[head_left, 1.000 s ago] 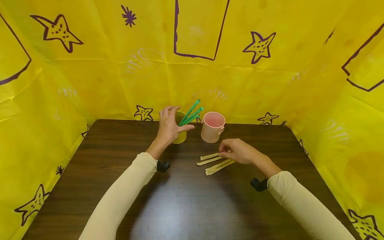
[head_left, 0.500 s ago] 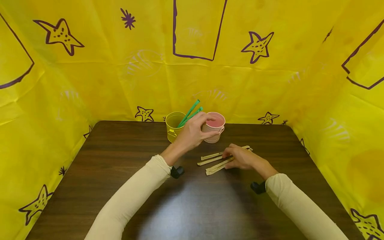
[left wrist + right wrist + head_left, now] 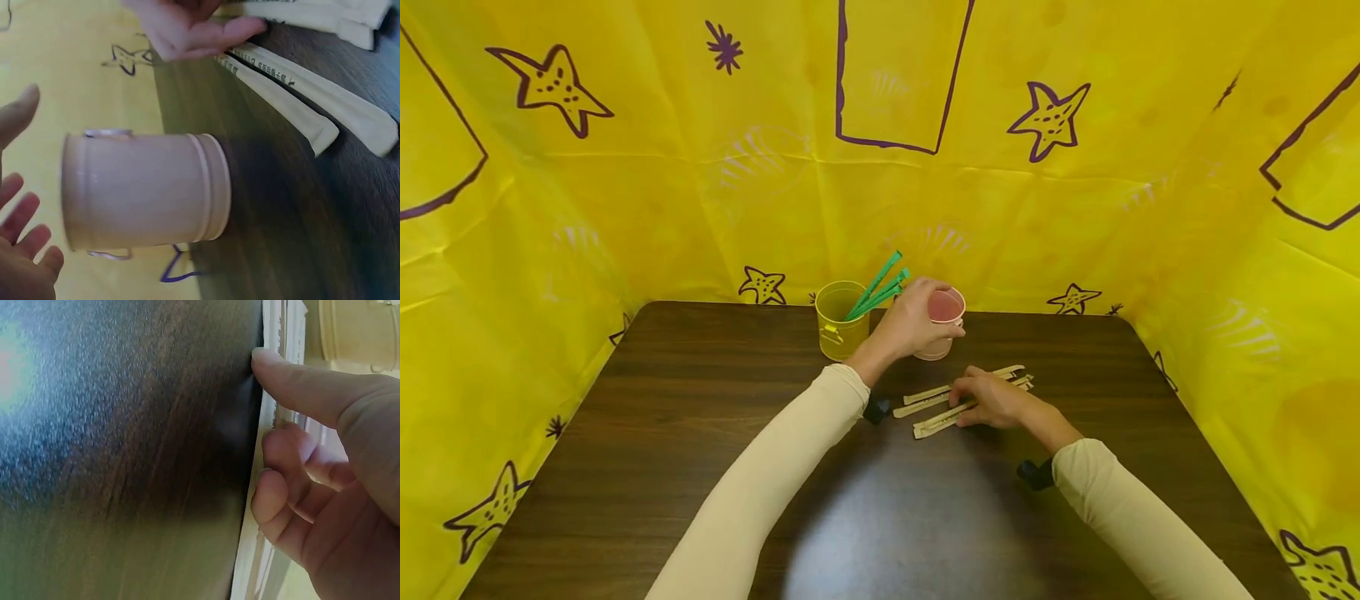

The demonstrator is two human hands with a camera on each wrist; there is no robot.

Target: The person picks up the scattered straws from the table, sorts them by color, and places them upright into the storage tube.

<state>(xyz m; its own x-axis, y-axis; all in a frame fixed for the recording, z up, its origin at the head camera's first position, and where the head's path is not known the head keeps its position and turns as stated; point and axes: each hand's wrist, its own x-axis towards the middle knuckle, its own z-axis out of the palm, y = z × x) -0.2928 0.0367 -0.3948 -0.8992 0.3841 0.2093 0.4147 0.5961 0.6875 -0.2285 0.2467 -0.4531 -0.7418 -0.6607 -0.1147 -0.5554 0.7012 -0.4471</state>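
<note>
At the back of the table my left hand (image 3: 915,321) reaches around the pink bucket (image 3: 947,307), thumb on the near side. The left wrist view shows the fingers (image 3: 20,219) spread apart, with the bucket (image 3: 144,190) upright beyond them. My right hand (image 3: 988,400) is down at several paper-wrapped straws (image 3: 936,425) lying side by side. Its thumb (image 3: 306,384) lies at the edge of the nearest wrapped straw, and its other fingers (image 3: 272,494) are bent over the straws. Whether they pinch one cannot be made out.
Left of the pink bucket stands a yellow bucket (image 3: 842,333) holding several green-wrapped straws (image 3: 880,287) that lean right. The dark wooden table (image 3: 700,400) is enclosed by a yellow patterned cloth (image 3: 775,192) at the back and sides.
My left hand has moved right from the yellow bucket to the pink one. The right hand has come down onto the paper-wrapped straws, and its thumb and finger have drawn closer.
</note>
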